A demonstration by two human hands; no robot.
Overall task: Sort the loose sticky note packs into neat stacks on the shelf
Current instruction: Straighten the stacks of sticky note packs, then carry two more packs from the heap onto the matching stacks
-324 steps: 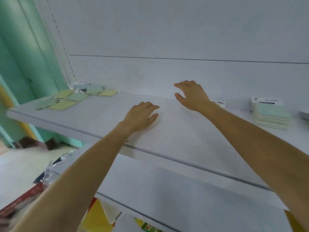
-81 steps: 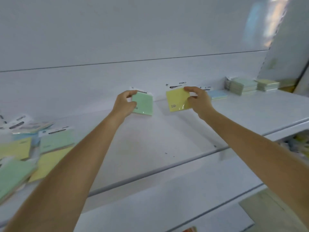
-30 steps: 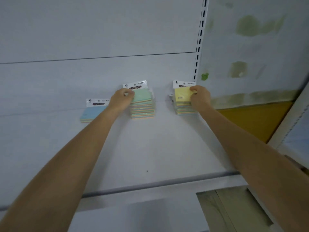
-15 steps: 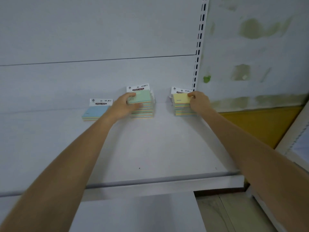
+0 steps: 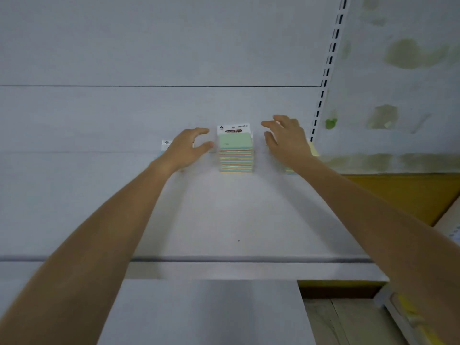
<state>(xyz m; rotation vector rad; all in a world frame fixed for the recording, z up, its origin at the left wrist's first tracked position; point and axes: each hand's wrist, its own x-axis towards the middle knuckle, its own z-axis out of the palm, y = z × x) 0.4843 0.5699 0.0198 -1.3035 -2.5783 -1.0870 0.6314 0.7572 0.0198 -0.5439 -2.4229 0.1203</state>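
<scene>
A tall stack of sticky note packs (image 5: 236, 153), green pack on top with a white header card, stands at the back of the white shelf (image 5: 224, 220). My left hand (image 5: 185, 149) hovers just left of the stack, fingers loosely spread, holding nothing. My right hand (image 5: 286, 140) hovers just right of it, also holding nothing. A second stack with a yellow top (image 5: 314, 151) is mostly hidden behind my right wrist. Only a white header corner of the blue packs (image 5: 165, 144) shows behind my left hand.
A slotted upright rail (image 5: 326, 68) marks the shelf's right end, beside a stained wall panel (image 5: 398, 83). A yellow-orange surface (image 5: 408, 195) lies below that panel. A lower shelf (image 5: 199, 312) runs under the front edge.
Both hands have let go of the packs they were setting on the two stacks and drawn off them. They now flank the green-topped stack, and the view has shifted so it sits centred.
</scene>
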